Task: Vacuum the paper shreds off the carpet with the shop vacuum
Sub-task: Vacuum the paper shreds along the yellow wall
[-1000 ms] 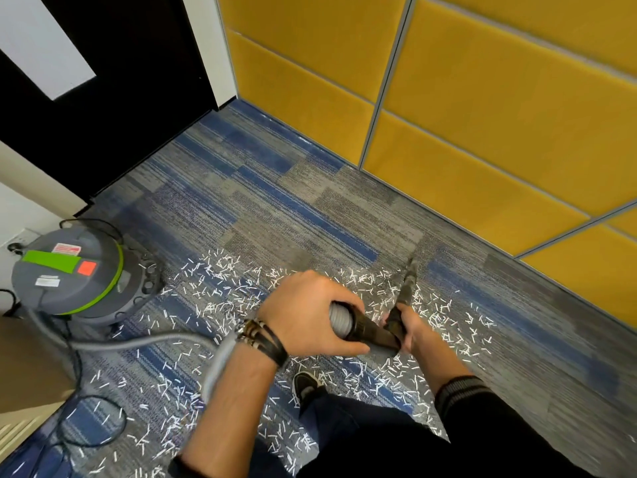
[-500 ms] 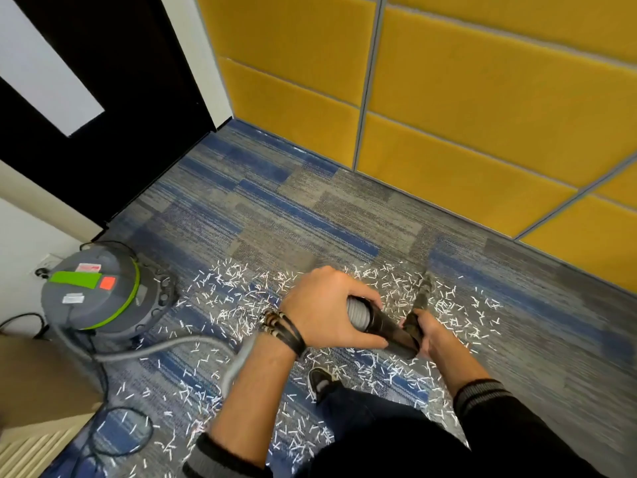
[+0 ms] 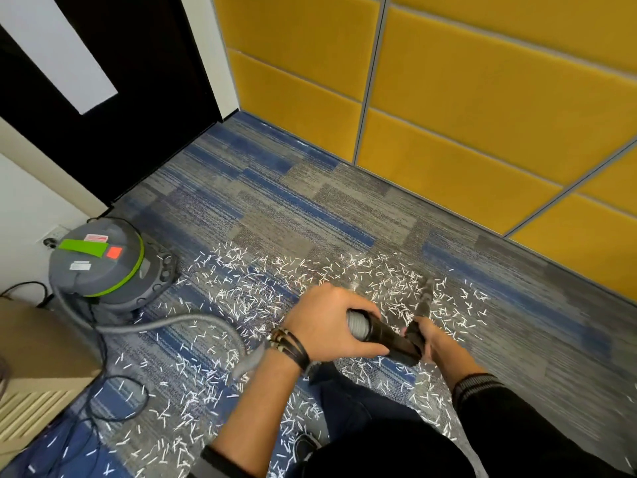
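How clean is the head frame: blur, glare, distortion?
Head view: wide-angle, so the seams of the yellow wall panels splay. Light is even, no glare. Paper shreds are crisp mid-frame. The nozzle tip is blurred, and the hose goes soft beside the wrist.

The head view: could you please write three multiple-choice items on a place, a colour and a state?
1. Where is the shop vacuum? A) against yellow panels B) left, near the dark door C) on a box
2. Its rim band's colour? A) green B) red C) yellow
3. The left hand is: A) hanging idle B) pressing carpet C) gripping the hose end

1 B, it sits left beside the door; 2 A, a green ring circles its lid; 3 C, fingers curl round the grey cuff.
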A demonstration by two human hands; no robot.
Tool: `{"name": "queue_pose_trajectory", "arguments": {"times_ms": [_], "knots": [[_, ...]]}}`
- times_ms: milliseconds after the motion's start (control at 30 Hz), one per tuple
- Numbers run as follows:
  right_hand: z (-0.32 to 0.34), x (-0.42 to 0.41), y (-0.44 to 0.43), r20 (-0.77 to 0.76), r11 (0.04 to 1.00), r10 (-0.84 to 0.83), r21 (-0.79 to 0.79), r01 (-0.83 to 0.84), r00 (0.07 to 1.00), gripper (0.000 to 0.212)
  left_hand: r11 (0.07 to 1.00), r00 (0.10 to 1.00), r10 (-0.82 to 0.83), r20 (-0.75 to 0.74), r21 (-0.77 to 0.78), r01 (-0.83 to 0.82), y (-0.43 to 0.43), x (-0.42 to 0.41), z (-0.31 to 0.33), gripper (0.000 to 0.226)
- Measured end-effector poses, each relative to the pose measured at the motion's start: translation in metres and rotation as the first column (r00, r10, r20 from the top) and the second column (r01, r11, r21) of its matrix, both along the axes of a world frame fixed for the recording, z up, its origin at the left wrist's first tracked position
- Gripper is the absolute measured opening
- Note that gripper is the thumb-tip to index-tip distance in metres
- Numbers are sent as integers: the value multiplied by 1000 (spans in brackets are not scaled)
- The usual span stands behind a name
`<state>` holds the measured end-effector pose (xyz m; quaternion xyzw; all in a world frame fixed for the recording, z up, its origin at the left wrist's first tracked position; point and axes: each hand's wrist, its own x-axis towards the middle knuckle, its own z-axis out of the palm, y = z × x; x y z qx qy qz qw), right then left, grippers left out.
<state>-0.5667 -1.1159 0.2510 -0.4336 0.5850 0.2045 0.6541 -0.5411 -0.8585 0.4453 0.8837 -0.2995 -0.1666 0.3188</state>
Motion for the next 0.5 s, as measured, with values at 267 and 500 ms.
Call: {"name": "queue_pose_trajectory", "arguments": {"times_ms": [267,500], "knots": [[24,43,-7,78,991,105,-88,-98,991,22,986,989,140,44,-100,-135,-3,7,14,48],[8,18,-19,46,995,78,-72,-75,996,25,999,1000,16,26,-45,-14,-25,15,17,48]]}}
